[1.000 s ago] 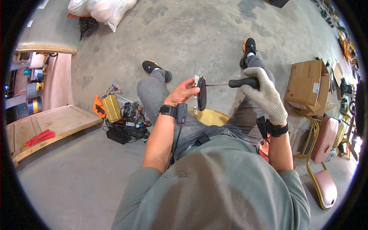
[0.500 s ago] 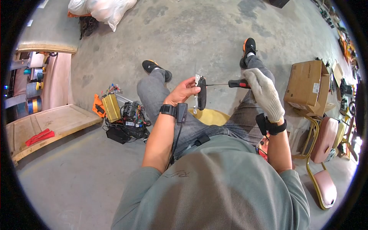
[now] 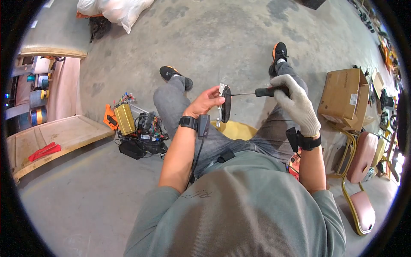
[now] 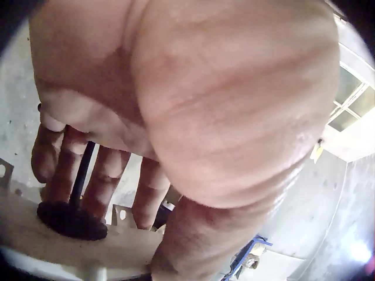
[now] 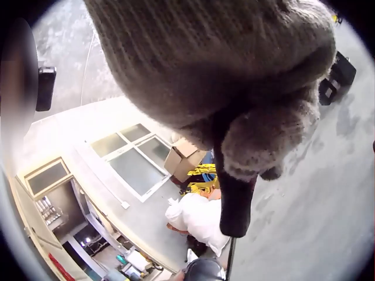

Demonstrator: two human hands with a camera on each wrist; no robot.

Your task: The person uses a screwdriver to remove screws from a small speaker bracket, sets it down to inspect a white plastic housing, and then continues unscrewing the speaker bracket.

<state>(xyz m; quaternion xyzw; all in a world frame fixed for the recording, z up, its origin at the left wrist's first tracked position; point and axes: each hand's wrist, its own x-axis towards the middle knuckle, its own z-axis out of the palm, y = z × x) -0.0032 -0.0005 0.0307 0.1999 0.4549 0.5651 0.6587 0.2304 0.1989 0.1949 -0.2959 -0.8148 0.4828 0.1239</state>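
Note:
In the head view my bare left hand (image 3: 205, 103) grips a black, oblong part (image 3: 226, 105) with a pale metal bracket (image 3: 221, 88) along its left side. The left wrist view shows the palm and fingers of that hand around it, with a dark round piece on a rod (image 4: 73, 219) beside the fingers. My right hand (image 3: 295, 100), in a knitted glove, holds a screwdriver (image 3: 263, 92) by its dark handle. Its thin shaft runs level to the black part, the tip right at its right face. In the right wrist view the glove wraps the handle (image 5: 237, 205).
A yellow seat (image 3: 235, 130) shows between the legs. Left on the floor lie electronic parts and cables (image 3: 147, 132), beside a low wooden panel (image 3: 64, 137) with a red cloth item (image 3: 45, 152). A cardboard box (image 3: 342, 96) and pink-padded chairs (image 3: 361, 156) stand to the right.
My right hand has shifted its hold and the screwdriver handle has turned: its red stripe showed half a second ago and is out of sight now. My left hand stays in place.

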